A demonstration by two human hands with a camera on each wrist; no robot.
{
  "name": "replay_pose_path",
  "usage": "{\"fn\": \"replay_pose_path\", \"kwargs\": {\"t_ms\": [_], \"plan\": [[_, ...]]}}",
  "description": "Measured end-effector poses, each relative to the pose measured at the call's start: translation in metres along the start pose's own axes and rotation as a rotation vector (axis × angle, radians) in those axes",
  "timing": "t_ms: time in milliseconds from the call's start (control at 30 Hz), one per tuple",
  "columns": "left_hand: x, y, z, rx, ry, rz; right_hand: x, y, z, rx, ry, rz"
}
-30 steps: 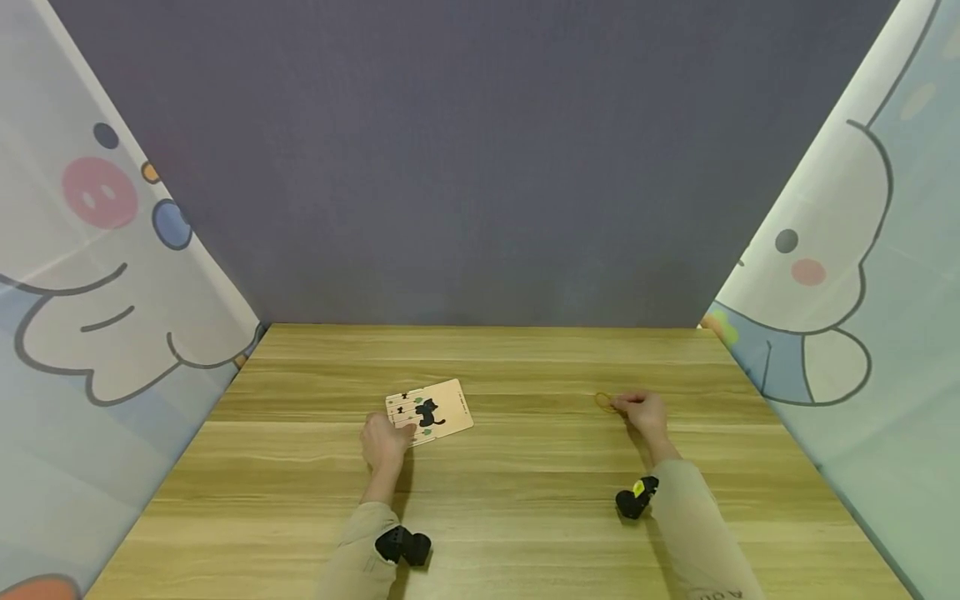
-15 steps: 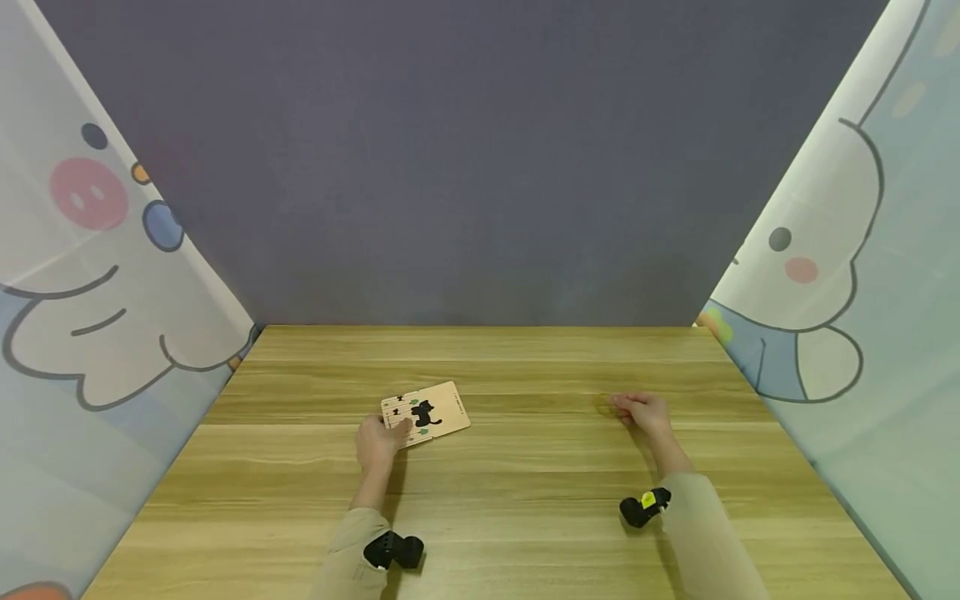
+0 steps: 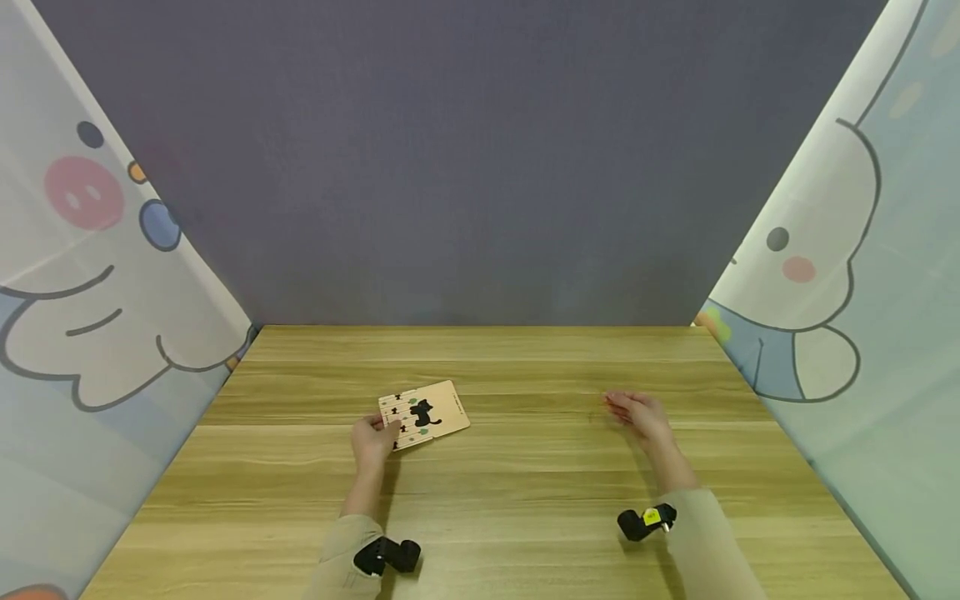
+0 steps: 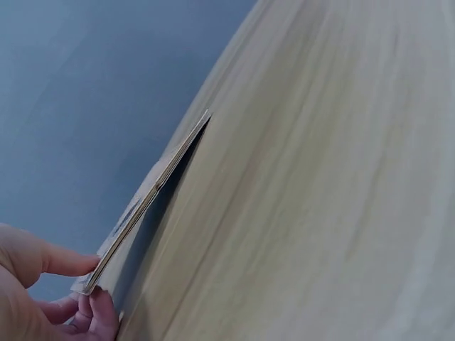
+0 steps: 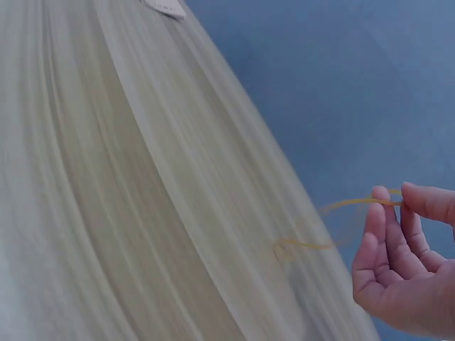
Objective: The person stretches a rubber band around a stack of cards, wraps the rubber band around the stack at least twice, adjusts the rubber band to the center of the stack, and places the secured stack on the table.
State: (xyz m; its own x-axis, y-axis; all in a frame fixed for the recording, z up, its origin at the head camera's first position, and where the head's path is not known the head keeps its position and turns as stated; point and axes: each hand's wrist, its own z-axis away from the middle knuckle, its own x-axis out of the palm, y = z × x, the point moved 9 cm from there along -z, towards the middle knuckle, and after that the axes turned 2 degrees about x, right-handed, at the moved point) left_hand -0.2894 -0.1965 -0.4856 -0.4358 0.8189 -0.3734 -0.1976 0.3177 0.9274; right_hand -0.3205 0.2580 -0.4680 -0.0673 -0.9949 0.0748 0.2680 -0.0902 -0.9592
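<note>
On the left of the table, my left hand [image 3: 371, 443] pinches the near left edge of a thin cream notebook [image 3: 444, 403] printed with a black cat. The left wrist view shows the thumb on its cover and fingers beneath; the layered edge of the notebook [image 4: 158, 186] slants above the wood, with shadow under it. Over to the right, my right hand [image 3: 639, 415] pinches a thin yellow rubber band [image 5: 348, 203] between thumb and index finger. Its loop hangs out past the fingertips and is partly blurred in the right wrist view. In the head view the band barely shows.
The wood-grain table [image 3: 510, 500] runs back to a dark grey panel [image 3: 480, 167]. Printed cartoon curtains [image 3: 75, 250] flank both sides. A black wrist camera [image 3: 386, 556] sits on the left sleeve, and another wrist camera [image 3: 647, 522] on the right sleeve.
My left thumb has drawn back from over the cover to the notebook's edge. The rubber band's loop, plain beside the right fingertips before, has faded from the head view; the right hand has turned slightly.
</note>
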Motion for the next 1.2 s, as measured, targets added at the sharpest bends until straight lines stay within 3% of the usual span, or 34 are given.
{"fn": "replay_pose_path", "kwargs": {"t_ms": [367, 633, 667, 800, 1000, 1200], "plan": [[0.005, 0.000, 0.010, 0.011, -0.003, 0.130, 0.015, -0.006, 0.018, -0.099, -0.072, -0.031], [0.006, 0.000, 0.016, -0.001, 0.010, 0.227, 0.032, -0.016, 0.030, -0.176, -0.232, -0.379], [0.006, 0.001, 0.017, -0.004, 0.012, 0.237, 0.035, -0.021, 0.036, -0.171, -0.210, -0.395], [0.007, 0.006, 0.021, -0.010, 0.018, 0.264, 0.043, -0.028, 0.043, -0.237, -0.273, -0.478], [0.013, 0.017, 0.029, 0.001, -0.015, 0.326, 0.052, -0.035, 0.052, -0.313, -0.325, -0.519], [0.018, 0.027, 0.039, -0.006, -0.051, 0.353, 0.060, -0.035, 0.056, -0.347, -0.339, -0.485]]}}
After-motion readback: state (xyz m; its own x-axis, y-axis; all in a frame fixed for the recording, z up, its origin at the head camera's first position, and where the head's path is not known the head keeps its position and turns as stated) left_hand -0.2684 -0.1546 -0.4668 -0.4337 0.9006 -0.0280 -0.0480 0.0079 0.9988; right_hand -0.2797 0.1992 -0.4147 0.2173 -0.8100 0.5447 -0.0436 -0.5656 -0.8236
